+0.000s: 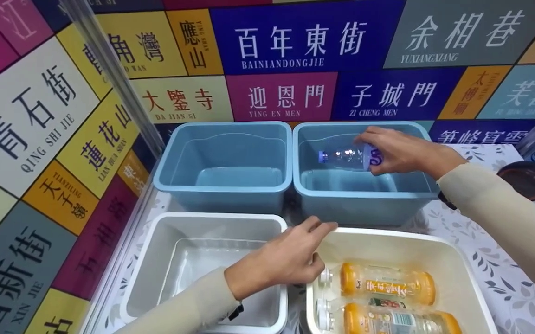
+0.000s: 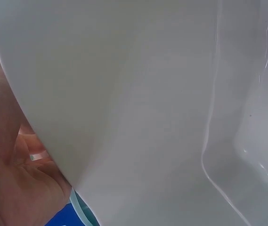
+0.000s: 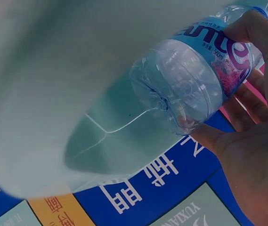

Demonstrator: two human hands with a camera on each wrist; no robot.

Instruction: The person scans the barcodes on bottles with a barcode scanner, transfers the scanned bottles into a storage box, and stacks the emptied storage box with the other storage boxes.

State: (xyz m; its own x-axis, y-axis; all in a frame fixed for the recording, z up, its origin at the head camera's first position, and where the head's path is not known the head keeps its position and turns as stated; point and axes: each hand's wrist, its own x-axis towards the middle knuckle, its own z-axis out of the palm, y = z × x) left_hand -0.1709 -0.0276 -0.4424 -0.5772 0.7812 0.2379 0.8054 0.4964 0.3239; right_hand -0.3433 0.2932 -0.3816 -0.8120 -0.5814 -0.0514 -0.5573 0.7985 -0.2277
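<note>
The clear bottle is beyond and right of the left hand, whose fingers are loosely bent, holding nothing. Its cap points left, the long axis running sideways at the mouth of the right blue bin. Its blue label reads "560ml"; the right hand's fingers curl round it.

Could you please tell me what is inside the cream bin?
Inside the cream bin lie a far bottle and a near bottle, both partly orange. A dark green patch shows between them; what lies beneath is covered, and the bin's near end is cut off.
</note>
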